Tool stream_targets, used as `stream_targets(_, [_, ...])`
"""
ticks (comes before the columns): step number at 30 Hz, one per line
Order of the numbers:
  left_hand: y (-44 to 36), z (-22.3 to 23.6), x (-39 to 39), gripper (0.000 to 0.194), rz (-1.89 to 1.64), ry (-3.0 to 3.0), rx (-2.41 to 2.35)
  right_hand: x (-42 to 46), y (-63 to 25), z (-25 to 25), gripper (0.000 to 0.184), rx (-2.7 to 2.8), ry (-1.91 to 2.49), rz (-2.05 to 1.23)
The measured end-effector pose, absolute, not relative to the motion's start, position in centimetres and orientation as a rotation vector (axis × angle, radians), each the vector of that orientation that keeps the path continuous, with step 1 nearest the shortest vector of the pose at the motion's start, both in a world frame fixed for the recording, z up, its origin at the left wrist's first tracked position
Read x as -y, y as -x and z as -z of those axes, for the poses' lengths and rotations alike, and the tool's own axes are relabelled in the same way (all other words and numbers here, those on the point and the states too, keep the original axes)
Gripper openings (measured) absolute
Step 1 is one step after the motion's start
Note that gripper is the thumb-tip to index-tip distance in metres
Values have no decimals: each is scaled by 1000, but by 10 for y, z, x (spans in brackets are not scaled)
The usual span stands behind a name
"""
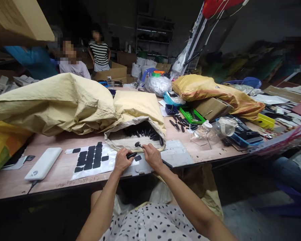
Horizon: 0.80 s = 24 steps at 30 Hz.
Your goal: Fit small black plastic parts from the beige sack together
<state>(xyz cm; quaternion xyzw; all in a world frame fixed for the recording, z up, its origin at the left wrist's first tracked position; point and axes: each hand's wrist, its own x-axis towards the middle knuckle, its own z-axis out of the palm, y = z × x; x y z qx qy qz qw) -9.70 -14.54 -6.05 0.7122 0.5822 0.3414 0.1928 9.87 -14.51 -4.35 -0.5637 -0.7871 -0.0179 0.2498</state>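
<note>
My left hand (122, 160) is closed around a small black elongated part (131, 155) at the table's near edge. My right hand (152, 154) pinches another small black part with a rounded head (137, 145) just in front of the open mouth of a cream sack (135, 134) that holds several similar black pieces. A black pad (138, 158) lies on the white sheet between my hands. To the left, a white backing sheet (91, 160) carries several black adhesive pads in rows.
A white power bank (43, 164) with a cable lies at the left. Large cream and yellow sacks (52, 103) cover the table's back. Green and blue trays (190, 115), loose black tools, a clear jar (203, 130) and clutter fill the right. Two people stand behind the table.
</note>
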Motion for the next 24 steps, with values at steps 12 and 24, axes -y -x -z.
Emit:
stream_targets(12, [101, 61, 145, 7, -960, -2003, -1595, 124, -115, 66, 23, 2245, 1516, 252])
stream_targets(24, [72, 42, 243, 21, -594, -1857, -1163, 123, -112, 66, 20, 2238, 1542, 261])
